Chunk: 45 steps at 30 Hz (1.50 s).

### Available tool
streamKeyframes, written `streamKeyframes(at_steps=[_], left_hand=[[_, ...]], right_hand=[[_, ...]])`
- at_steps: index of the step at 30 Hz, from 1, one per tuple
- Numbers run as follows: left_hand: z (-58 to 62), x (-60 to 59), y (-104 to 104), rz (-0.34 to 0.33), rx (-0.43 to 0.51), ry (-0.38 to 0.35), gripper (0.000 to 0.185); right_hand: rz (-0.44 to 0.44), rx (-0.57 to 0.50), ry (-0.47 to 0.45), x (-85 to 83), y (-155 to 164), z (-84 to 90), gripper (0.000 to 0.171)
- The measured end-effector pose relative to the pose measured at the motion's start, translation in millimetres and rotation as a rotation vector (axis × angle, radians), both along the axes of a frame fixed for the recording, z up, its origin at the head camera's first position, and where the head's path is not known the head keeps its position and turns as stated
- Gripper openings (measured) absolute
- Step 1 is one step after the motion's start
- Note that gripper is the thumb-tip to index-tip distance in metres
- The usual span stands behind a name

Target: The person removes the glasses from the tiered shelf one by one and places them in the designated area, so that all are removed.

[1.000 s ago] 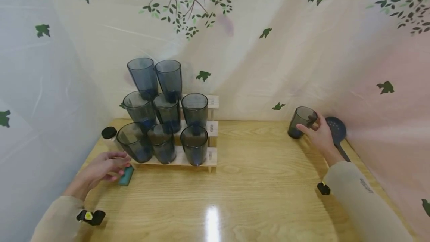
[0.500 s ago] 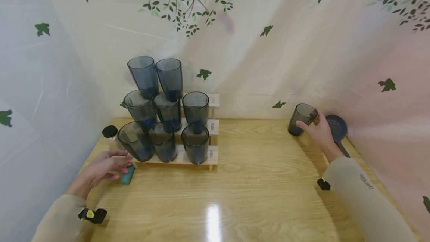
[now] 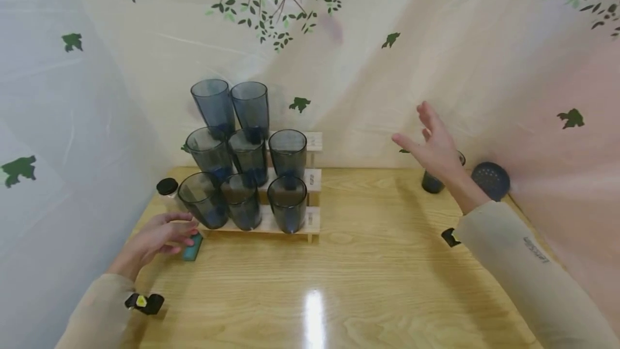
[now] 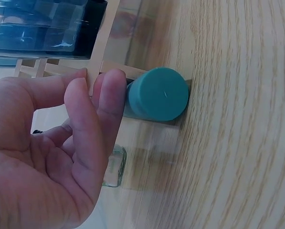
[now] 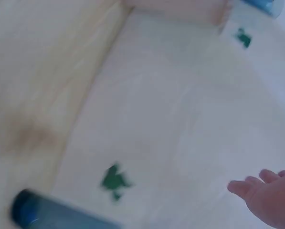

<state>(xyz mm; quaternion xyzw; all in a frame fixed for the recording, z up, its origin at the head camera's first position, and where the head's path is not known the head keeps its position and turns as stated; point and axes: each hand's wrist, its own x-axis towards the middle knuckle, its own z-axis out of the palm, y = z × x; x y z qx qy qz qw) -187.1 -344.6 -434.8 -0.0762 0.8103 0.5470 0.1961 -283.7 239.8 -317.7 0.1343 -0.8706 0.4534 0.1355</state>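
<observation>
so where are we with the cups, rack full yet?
Looks done: eight dark cups sit on the stepped wooden rack. In hand: nothing. The right hand is lifted, fingers spread, above a lone cup on the table. The left hand touches a teal cylinder. Left: that lone cup; the top step has space.

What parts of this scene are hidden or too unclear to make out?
- Lone dark cup: head view, mostly hidden behind the raised right hand.
- Slotted spoon: head view, handle hidden by the right sleeve.
- Right wrist view: motion-blurred; only fingertips at the frame edge.
- Teal cap: left wrist view, whether the left hand touches it is unclear.
</observation>
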Motion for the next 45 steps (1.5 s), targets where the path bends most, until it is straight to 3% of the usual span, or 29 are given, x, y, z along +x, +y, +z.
streamKeyframes(at_steps=[8,15,20,26,35,45], left_hand=[[-1.5,1.2,-0.2,0.008,0.002,0.005,0.066],[-0.2,3.1,0.9,0.019,0.008,0.022,0.067],[-1.9,1.0,3.5,0.011,0.014,0.029,0.068],[-0.1,7.5,-1.1,0.017,-0.003,0.029,0.067],[1.0,-0.6,5.5,0.006,0.012,0.041,0.066],[-0.7,7.5,-0.3,0.017,0.025,0.038,0.067]], right_hand=[[0.306,-0.105,-0.148,15.4,-92.9,67.3,0.085],[0.419,-0.134,-0.155,-18.4,-158.0,87.4,0.088],[0.437,-0.101,-0.196,-36.9,-195.3,91.7,0.092],[0.475,-0.016,-0.256,-45.6,-236.0,94.0,0.101],[0.398,-0.03,-0.285,-50.2,-254.8,95.0,0.106],[0.327,-0.029,-0.338,-49.1,-277.0,86.0,0.105]])
